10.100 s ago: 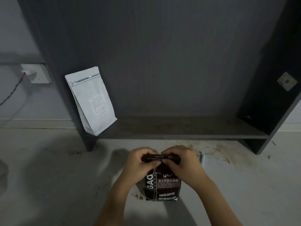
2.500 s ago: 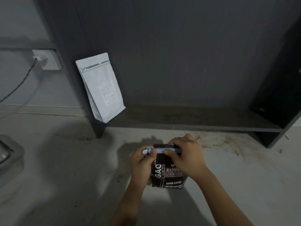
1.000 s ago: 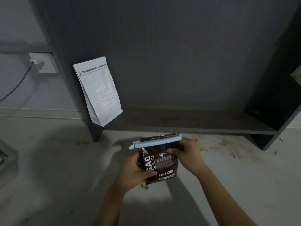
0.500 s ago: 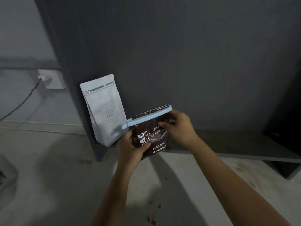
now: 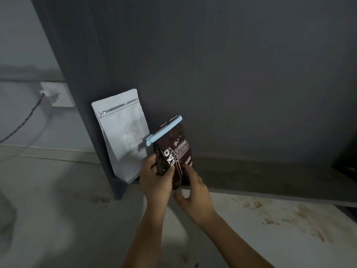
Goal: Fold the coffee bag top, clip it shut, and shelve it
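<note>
The dark brown coffee bag (image 5: pixel 178 149) has its top folded over and a light blue clip (image 5: pixel 164 131) clamped across the fold. It stands tilted at the front edge of the low dark shelf (image 5: pixel 260 176), just right of a white bag. My left hand (image 5: pixel 156 180) grips its lower left side. My right hand (image 5: pixel 193 192) holds its lower right corner and base from below.
A white coffee bag (image 5: pixel 121 134) leans at the shelf's left end against the dark side panel (image 5: pixel 77 93). A wall socket (image 5: pixel 58 94) with a plugged cable is on the left wall. The pale floor (image 5: pixel 270 229) carries brown stains at right.
Both hands lifted the clipped bag from the floor and carried it forward onto the shelf edge beside the white bag. My right hand slid from the bag's side down to its base.
</note>
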Demonstrator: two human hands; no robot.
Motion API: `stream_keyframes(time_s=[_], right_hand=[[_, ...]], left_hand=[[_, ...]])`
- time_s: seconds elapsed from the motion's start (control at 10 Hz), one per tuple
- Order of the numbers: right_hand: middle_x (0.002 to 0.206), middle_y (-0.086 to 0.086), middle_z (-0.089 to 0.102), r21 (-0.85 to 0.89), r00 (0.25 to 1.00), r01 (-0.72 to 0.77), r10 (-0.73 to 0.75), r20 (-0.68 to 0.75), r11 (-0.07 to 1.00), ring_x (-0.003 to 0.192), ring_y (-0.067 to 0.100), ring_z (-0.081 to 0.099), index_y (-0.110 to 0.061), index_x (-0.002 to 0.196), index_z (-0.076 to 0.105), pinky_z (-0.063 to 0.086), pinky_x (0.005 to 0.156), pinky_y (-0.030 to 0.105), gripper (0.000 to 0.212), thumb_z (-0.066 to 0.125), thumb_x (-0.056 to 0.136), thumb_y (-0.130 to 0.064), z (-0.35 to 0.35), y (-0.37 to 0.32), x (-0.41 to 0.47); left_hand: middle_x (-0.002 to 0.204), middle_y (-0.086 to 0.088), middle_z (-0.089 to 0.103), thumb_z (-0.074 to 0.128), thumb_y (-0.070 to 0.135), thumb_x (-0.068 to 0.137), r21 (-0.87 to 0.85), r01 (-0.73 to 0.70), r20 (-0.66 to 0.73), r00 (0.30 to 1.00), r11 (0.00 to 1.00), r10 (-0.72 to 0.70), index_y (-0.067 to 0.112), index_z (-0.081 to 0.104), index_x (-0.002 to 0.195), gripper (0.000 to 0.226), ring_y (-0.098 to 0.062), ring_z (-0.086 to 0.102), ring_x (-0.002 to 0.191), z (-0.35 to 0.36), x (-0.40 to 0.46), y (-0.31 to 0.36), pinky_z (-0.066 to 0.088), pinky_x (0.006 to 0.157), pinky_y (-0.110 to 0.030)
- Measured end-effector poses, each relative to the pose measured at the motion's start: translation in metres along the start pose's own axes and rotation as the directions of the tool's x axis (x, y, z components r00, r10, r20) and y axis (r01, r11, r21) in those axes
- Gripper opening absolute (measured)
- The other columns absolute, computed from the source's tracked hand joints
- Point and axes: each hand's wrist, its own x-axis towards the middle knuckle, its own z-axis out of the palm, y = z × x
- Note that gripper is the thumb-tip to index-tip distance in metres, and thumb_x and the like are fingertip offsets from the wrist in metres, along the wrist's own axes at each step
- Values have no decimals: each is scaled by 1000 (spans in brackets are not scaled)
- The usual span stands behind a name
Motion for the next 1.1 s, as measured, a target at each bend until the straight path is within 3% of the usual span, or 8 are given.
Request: stream_keyframes(time_s=[0.2,0.3,0.4,0.6,0.7,0.9,1.0,1.1], right_hand=[[141,10,46,-99,999,-18,15,-40,995,122,27,49,-21,138,28,45,95,37,70,63,78,-21,9,-7,20],[136,12,51,-144,998,-3,-5,-57,990,115,31,55,-25,137,30,47,89,37,68,62,78,-18,14,-9,28],[132,10,56,-186,999,11,-20,-48,982,110,31,57,-26,136,34,46,84,33,65,64,78,-19,16,-11,36],[131,6,58,-178,1000,29,-30,-5,984,111,31,57,-26,136,36,45,84,32,64,63,78,-18,19,-14,47],[131,6,58,-176,999,8,-2,33,984,113,30,56,-26,136,36,44,87,31,65,63,78,-17,15,-14,48],[114,15,68,-172,988,-10,37,149,985,104,34,61,-23,134,39,49,88,35,61,61,78,-14,2,-11,44],[113,14,68,-186,974,43,0,228,982,106,31,61,-28,133,41,50,90,34,63,62,75,-15,-13,-13,37],[93,9,70,-227,915,102,-1,404,969,94,22,65,-31,125,50,46,78,24,54,61,75,-16,-41,-19,32]], left_hand=[[100,2,64,72,-1,71,-56,12,39,999,998,-10,12,57,114,48,8,57,80,-6,15,-10,44,55,1],[105,-6,67,72,-7,68,-107,53,20,998,993,-51,10,56,116,54,-6,64,86,-8,24,-16,53,67,-12],[114,-15,65,71,-10,67,-140,89,-4,996,986,-91,7,50,122,61,-24,65,98,-11,32,-21,54,86,-38],[108,-8,63,70,-12,67,-184,99,-32,994,978,-106,7,47,124,64,-27,63,102,-12,38,-22,51,92,-45],[113,-14,64,68,-12,67,-164,118,-9,993,979,-121,7,47,125,64,-26,65,95,-12,39,-18,53,88,-42],[104,-2,61,69,-3,69,32,140,51,989,990,-141,7,47,121,57,-18,60,89,-19,33,-10,46,72,-27],[100,-10,66,72,10,68,126,178,174,964,976,-199,11,55,98,34,-31,63,100,-24,32,-3,51,83,-38],[97,-12,60,66,19,80,310,194,291,913,931,-287,14,55,100,24,-28,60,96,-35,17,25,48,84,-38]])
